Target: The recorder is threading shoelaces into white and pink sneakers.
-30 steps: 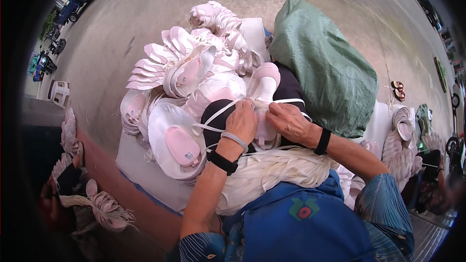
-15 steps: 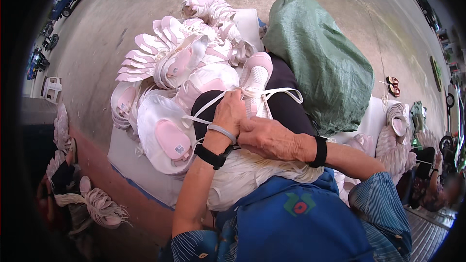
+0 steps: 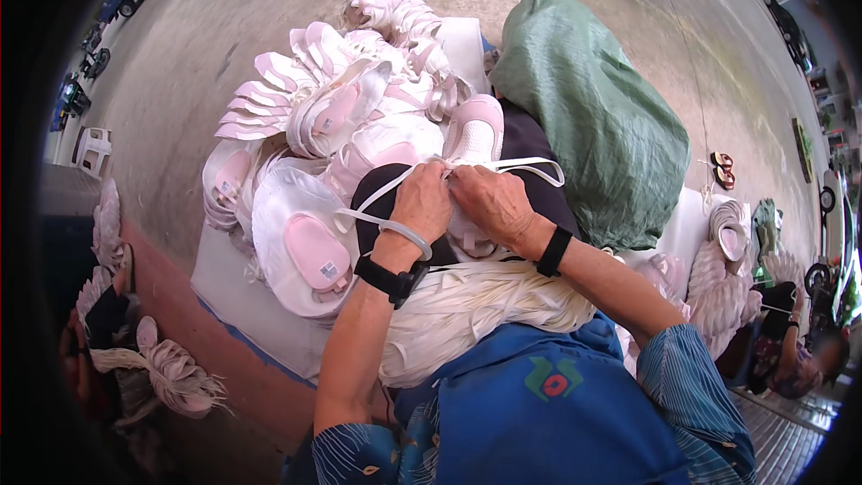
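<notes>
A pale pink and white shoe upper (image 3: 476, 126) lies across my lap, toe pointing away from me. My left hand (image 3: 420, 204) and my right hand (image 3: 492, 204) meet over its lacing area, fingertips pinched close together. Both are closed on the white shoelace (image 3: 530, 163), one loose length of which loops out to the right and another to the left. The exact spot between the fingertips is hidden. On my lap just below rests a thick bundle of white shoelaces (image 3: 476, 305).
Heaped shoe uppers (image 3: 346, 117) lie on a pale sheet (image 3: 242, 305) at the left. A green sack (image 3: 584, 117) stands at the right. Sandals (image 3: 722, 171) lie farther right. Other people sit at both sides among more uppers (image 3: 718, 296). A white stool (image 3: 92, 151) stands far left.
My right hand has moved up and away from me, from near the shoe's heel end to the lacing beside my left hand. My left hand has shifted slightly.
</notes>
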`<act>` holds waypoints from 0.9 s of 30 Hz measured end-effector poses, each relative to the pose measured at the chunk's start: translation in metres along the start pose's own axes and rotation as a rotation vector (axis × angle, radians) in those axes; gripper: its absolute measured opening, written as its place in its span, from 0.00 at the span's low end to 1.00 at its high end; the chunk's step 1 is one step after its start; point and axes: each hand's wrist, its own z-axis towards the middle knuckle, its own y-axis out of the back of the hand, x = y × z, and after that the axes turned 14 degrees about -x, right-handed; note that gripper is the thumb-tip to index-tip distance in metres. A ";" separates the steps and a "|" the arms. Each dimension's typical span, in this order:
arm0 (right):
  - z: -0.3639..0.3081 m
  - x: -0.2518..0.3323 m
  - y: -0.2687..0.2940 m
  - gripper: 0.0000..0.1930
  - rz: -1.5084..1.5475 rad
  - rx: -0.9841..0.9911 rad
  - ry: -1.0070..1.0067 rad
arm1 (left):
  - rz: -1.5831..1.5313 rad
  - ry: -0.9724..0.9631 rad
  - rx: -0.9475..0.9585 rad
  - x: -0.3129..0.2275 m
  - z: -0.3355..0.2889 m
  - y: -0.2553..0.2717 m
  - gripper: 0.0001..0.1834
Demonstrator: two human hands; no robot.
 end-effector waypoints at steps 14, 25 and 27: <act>0.000 0.003 0.045 0.07 0.309 0.203 0.079 | -0.039 -0.093 -0.139 -0.023 -0.014 0.014 0.18; -0.037 0.045 0.147 0.09 1.367 0.959 0.008 | -0.657 0.635 0.432 -0.035 -0.044 0.041 0.27; -0.054 0.071 0.154 0.10 1.482 1.138 0.305 | -1.085 1.005 0.497 -0.047 -0.037 0.023 0.27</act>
